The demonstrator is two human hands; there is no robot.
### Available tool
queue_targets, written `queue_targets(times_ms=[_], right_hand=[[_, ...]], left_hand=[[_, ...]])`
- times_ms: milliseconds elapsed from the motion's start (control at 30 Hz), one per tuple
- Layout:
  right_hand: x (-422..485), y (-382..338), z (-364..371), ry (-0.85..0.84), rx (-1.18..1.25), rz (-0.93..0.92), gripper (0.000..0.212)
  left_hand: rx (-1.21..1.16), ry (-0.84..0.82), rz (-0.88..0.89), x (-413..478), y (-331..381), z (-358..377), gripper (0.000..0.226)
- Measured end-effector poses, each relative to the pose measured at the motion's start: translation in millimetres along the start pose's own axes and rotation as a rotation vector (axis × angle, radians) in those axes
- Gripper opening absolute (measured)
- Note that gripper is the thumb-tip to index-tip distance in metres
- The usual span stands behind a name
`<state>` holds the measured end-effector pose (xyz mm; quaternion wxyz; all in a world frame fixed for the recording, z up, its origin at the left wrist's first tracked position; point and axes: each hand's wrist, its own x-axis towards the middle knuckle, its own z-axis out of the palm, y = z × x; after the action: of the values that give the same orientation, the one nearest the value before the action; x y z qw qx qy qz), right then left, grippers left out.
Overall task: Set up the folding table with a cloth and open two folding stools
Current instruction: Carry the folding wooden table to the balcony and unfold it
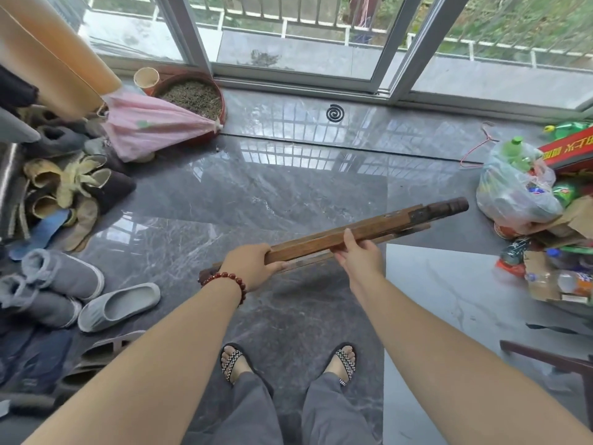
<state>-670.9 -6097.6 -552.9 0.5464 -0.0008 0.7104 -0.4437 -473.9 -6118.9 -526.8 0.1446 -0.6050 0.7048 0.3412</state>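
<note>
Both forearms (pixel 179 342) reach toward 12 o'clock, left hand (pixel 253 266) and right hand (pixel 357 255) each clamped on the folded wooden stool (pixel 401 220), held above the floor (pixel 288 187), where its scissoring slats could pinch skin on opening.

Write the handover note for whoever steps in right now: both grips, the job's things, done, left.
Left grip holds the near end of the folded wooden stool.
Right grip holds its middle.
The stool is folded flat, held above the grey floor.
Done: nothing set up in view.
Left: open this stool and a second one, set up table and cloth; none of those can be made out.
</note>
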Motion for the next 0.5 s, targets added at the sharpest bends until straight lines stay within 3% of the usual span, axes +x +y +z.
queue_targets(times_ms=[200,333,500], right_hand=[[20.9,-9.9,22.3,-0.016,-0.270,-0.060,0.047],[14.8,-4.9,34.2,-0.104,-0.272,0.020,0.020],[3.4,18.2,41.3,-0.174,-0.175,0.179,0.044]], left_hand=[[-0.222,0.084,-0.158,-14.3,7.4,33.2,0.039],[-0.468,0.113,-0.290,-32.3,5.7,67.0,0.034],[-0.579,0.222,-0.430,-52.6,13.8,110.0,0.039]])
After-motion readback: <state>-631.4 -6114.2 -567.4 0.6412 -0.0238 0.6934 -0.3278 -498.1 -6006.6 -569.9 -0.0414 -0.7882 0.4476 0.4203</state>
